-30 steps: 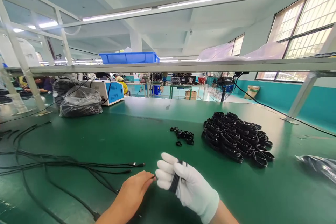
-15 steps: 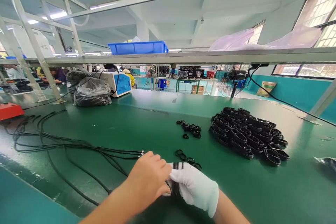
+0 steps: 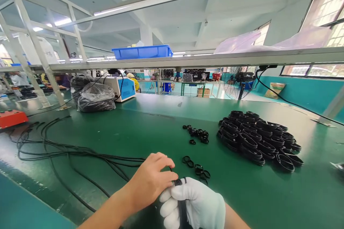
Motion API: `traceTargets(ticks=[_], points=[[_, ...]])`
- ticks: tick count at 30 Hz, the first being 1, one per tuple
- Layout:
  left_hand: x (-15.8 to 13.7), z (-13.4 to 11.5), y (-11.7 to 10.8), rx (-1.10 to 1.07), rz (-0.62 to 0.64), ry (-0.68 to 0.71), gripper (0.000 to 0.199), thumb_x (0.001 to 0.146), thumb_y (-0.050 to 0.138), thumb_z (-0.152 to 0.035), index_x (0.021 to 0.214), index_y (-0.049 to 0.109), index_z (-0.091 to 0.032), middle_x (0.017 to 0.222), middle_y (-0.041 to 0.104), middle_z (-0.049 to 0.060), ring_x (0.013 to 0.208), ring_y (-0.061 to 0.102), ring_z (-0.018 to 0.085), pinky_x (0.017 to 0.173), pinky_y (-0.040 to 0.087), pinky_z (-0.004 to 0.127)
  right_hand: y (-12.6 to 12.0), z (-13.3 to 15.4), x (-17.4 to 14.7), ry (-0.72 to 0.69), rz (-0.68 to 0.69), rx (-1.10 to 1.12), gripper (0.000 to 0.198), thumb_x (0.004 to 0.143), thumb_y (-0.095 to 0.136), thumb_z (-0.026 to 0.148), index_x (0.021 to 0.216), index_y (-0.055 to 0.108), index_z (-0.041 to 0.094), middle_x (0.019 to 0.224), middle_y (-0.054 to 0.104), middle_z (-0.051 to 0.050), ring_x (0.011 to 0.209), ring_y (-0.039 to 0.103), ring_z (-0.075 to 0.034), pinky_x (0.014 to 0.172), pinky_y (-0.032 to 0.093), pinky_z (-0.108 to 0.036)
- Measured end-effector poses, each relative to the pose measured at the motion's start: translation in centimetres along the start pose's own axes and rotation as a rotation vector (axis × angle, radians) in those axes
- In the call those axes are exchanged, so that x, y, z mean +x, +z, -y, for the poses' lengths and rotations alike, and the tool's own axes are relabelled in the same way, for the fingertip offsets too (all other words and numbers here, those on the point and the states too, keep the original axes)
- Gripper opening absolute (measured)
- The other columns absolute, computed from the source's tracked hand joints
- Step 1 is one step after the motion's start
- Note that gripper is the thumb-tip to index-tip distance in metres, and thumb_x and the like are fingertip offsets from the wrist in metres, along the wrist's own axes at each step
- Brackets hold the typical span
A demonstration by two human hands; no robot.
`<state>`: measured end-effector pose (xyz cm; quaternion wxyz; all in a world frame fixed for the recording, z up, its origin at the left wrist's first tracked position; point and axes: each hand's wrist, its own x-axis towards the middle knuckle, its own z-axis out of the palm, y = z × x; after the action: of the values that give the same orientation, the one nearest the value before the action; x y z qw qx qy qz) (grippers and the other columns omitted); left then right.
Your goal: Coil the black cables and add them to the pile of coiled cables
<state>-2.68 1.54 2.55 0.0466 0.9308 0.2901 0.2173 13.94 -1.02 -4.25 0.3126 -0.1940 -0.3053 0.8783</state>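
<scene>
A: Which writing can we make out?

B: Marks show on the sack beyond the far edge of the surface and on the white jug beyond its far left corner, but we find both too small and blurred to read.

A: And the coil of black cable, where do we see it?

B: In our right hand, above the near edge of the surface. The white glove is closed round it, thumb across the strands and fingers curled. Its long axis runs roughly from the near edge toward the far edge, with 1 end at the thumb and the other toward us.

A: How is our left hand?

B: Bare, fingers bent, the thumb side right by the coil's far end. A bit of something dark shows at the fingertips; we cannot tell whether they pinch it.

A: What lies around?

B: We see 2 clusters of black rings, 1 beside the glove and 1 nearer the far edge. The heap of coiled cables sits toward the right edge, the loose cables toward the left edge.
</scene>
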Motion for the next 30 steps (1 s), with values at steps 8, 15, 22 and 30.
traceTargets(ticks=[8,15,22,30], points=[[0.3,0.3,0.6,-0.874,0.258,-0.420,0.013,0.073,0.063,-0.028,0.077,0.056,-0.018,0.062,0.051,-0.005,0.054,0.043,0.009,0.051,0.037,0.020,-0.3,0.1,-1.3,0.069,0.251,0.040,0.037,0.070,0.065,0.030,0.095,0.066,0.003,0.080,0.072,-0.013,0.071,0.068,-0.020,0.066,0.049,-0.030],[-0.3,-1.7,5.3,-1.469,-0.013,-0.481,0.036,0.070,0.065,-0.047,0.079,0.044,-0.018,0.059,0.036,-0.009,0.043,0.021,0.003,0.037,0.017,0.015,0.1,0.2,-1.4,-0.079,0.192,-0.090,0.035,0.060,0.070,0.036,0.075,0.071,0.004,0.059,0.067,-0.010,0.058,0.063,-0.017,0.054,0.048,-0.025],[0.1,-4.0,2.6,-1.169,-0.029,-0.544,0.015,0.079,0.056,-0.026,0.085,0.046,-0.017,0.062,0.044,-0.007,0.054,0.037,0.007,0.051,0.030,0.018,0.8,2.3,-2.3,-0.085,0.126,-0.287,0.034,0.058,0.067,0.039,0.063,0.069,0.005,0.045,0.055,-0.003,0.045,0.052,-0.011,0.049,0.043,-0.022],[-0.6,-5.9,3.6,-0.948,-0.167,-0.604,0.012,0.069,0.055,-0.014,0.072,0.044,-0.018,0.063,0.047,-0.005,0.055,0.042,0.008,0.052,0.034,0.020,-1.4,1.7,-4.0,-0.023,-0.073,-0.704,0.023,0.059,0.074,0.036,0.069,0.068,0.015,0.059,0.060,0.001,0.071,0.055,-0.016,0.062,0.044,-0.024]])
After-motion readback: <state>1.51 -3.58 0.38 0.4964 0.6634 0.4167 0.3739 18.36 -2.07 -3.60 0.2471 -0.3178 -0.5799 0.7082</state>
